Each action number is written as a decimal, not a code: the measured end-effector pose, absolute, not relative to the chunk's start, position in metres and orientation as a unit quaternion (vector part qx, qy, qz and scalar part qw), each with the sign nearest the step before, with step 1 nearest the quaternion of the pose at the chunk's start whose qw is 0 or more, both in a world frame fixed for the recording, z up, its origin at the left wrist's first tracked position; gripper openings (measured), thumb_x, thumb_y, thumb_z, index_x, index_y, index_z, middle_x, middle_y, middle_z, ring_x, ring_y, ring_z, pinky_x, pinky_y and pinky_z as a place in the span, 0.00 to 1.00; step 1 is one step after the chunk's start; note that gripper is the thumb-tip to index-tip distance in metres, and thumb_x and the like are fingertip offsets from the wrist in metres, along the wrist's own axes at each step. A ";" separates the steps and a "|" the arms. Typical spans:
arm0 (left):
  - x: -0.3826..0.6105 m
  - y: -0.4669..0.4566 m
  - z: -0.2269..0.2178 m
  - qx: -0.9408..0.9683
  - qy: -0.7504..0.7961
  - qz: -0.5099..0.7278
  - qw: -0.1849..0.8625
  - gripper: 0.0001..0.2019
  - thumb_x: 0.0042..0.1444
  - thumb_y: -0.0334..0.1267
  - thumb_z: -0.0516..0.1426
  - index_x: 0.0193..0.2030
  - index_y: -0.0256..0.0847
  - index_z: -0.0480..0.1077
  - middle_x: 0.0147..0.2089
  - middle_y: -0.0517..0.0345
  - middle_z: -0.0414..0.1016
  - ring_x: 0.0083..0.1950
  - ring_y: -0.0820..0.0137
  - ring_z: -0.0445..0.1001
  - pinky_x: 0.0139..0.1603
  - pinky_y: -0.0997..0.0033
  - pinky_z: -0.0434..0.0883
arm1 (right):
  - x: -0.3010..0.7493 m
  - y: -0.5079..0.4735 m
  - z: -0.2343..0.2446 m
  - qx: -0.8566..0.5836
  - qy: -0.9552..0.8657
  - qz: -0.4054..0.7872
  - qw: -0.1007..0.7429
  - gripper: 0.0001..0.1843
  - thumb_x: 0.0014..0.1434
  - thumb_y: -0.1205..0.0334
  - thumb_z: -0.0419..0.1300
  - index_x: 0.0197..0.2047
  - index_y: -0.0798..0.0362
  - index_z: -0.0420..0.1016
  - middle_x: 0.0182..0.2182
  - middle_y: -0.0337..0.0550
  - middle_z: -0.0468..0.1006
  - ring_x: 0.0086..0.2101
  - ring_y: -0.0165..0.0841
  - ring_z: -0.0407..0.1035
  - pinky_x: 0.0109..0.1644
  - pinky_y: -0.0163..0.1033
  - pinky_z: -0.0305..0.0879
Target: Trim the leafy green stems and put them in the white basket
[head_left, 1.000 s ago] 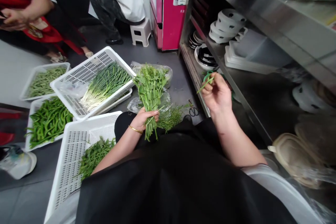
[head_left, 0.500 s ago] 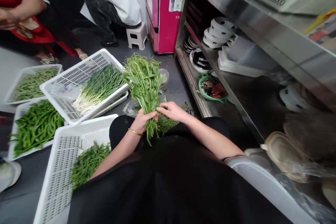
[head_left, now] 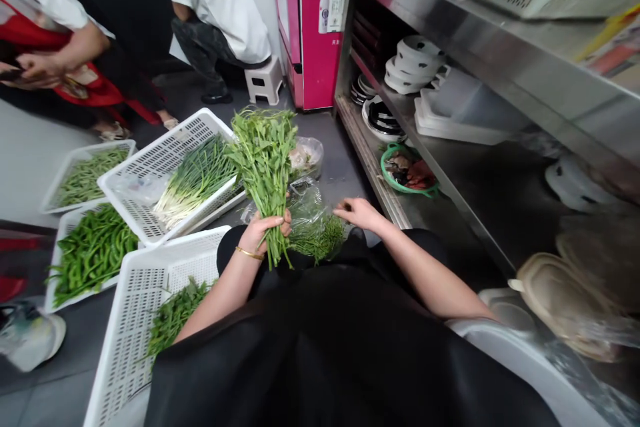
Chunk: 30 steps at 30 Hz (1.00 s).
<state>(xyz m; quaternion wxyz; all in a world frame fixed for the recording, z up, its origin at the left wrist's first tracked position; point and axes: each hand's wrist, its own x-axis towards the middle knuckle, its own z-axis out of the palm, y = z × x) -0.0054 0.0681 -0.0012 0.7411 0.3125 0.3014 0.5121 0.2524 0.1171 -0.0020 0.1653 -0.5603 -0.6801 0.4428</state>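
Left of the grip and lower: a white perforated plastic basket [head_left: 165, 243] with a small heap of trimmed green sprigs [head_left: 173, 313] in it. The left hand [head_left: 263, 230], gold bangle [head_left: 249, 253] at the wrist, is fisted round the stem ends of a long bunch of leafy green stalks [head_left: 263, 153]. Bunch axis is near upright, with the leaf tips above the fist and the cut ends poking out below it. Just right of the fist: a crumpled clear plastic bag [head_left: 307, 203] with loose green stems [head_left: 320, 240] on it. Further right, the right hand [head_left: 357, 212] is empty, palm down, fingers loosely spread, fingertips toward the bag; contact not discernible. Only the left hand is on the bunch; the bag lies between the bunch and the right.
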 end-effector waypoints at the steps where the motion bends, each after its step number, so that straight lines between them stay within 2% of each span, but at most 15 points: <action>1: 0.000 0.065 -0.003 0.323 0.301 0.496 0.748 0.17 0.42 0.29 0.61 0.43 0.35 0.71 0.29 0.57 0.73 0.22 0.75 0.67 0.22 0.74 0.64 | 0.236 0.118 0.008 -0.523 -0.680 0.474 0.197 0.17 0.52 0.48 0.58 0.35 0.55 0.71 0.26 0.41 0.74 0.24 0.27 0.67 0.26 0.32 0.62; 2: 0.005 0.061 -0.005 0.337 0.303 0.475 0.754 0.16 0.43 0.30 0.60 0.42 0.34 0.72 0.29 0.56 0.74 0.22 0.73 0.68 0.22 0.73 0.64 | 0.220 0.119 0.018 -0.478 -0.668 0.522 0.228 0.19 0.53 0.46 0.57 0.39 0.54 0.70 0.27 0.40 0.74 0.24 0.27 0.68 0.24 0.31 0.62; 3: 0.009 0.058 -0.007 0.351 0.305 0.452 0.761 0.14 0.43 0.31 0.60 0.40 0.32 0.72 0.28 0.54 0.74 0.23 0.72 0.69 0.22 0.72 0.65 | 0.206 0.119 0.029 -0.443 -0.661 0.553 0.246 0.20 0.52 0.46 0.57 0.38 0.55 0.70 0.26 0.39 0.73 0.23 0.27 0.68 0.23 0.31 0.61; 7: 0.021 0.043 -0.014 0.366 0.307 0.393 0.785 0.12 0.44 0.36 0.61 0.35 0.30 0.73 0.24 0.51 0.73 0.26 0.66 0.72 0.26 0.69 0.68 | 0.181 0.115 0.050 -0.385 -0.647 0.578 0.315 0.19 0.46 0.47 0.63 0.26 0.56 0.66 0.17 0.32 0.66 0.18 0.24 0.62 0.21 0.30 0.59; 14: 0.016 0.036 -0.011 0.337 0.289 0.431 0.786 0.07 0.45 0.35 0.61 0.28 0.32 0.71 0.20 0.57 0.67 0.20 0.75 0.64 0.22 0.73 0.62 | 0.207 0.104 0.037 -0.406 -0.550 0.613 0.396 0.18 0.48 0.49 0.62 0.34 0.57 0.71 0.21 0.34 0.69 0.18 0.22 0.63 0.20 0.29 0.58; 18: 0.013 0.041 -0.010 0.363 0.340 0.395 0.772 0.08 0.46 0.36 0.62 0.31 0.32 0.73 0.19 0.56 0.69 0.19 0.74 0.65 0.20 0.75 0.61 | 0.204 0.110 0.042 -0.460 -0.596 0.547 0.366 0.19 0.47 0.47 0.61 0.33 0.56 0.70 0.19 0.34 0.68 0.19 0.24 0.63 0.21 0.30 0.58; 22: 0.014 0.041 -0.007 0.372 0.389 0.381 0.752 0.10 0.44 0.36 0.64 0.33 0.32 0.74 0.21 0.54 0.72 0.21 0.73 0.68 0.21 0.76 0.63 | 0.196 0.113 0.048 -0.486 -0.663 0.459 0.337 0.18 0.46 0.49 0.62 0.23 0.55 0.64 0.15 0.32 0.66 0.18 0.24 0.61 0.23 0.30 0.56; 26: 0.012 0.039 -0.005 0.368 0.396 0.388 0.747 0.14 0.44 0.36 0.64 0.39 0.32 0.75 0.23 0.55 0.73 0.22 0.73 0.68 0.22 0.75 0.65 | 0.200 0.107 0.044 -0.473 -0.617 0.509 0.370 0.19 0.46 0.51 0.63 0.21 0.53 0.59 0.13 0.31 0.64 0.17 0.26 0.63 0.21 0.30 0.55; 30: 0.012 0.040 -0.005 0.382 0.403 0.396 0.731 0.12 0.44 0.35 0.64 0.36 0.31 0.75 0.20 0.56 0.71 0.21 0.74 0.66 0.21 0.77 0.62 | 0.211 0.105 0.040 -0.446 -0.575 0.565 0.388 0.20 0.41 0.53 0.67 0.21 0.54 0.59 0.13 0.30 0.63 0.17 0.26 0.64 0.20 0.30 0.55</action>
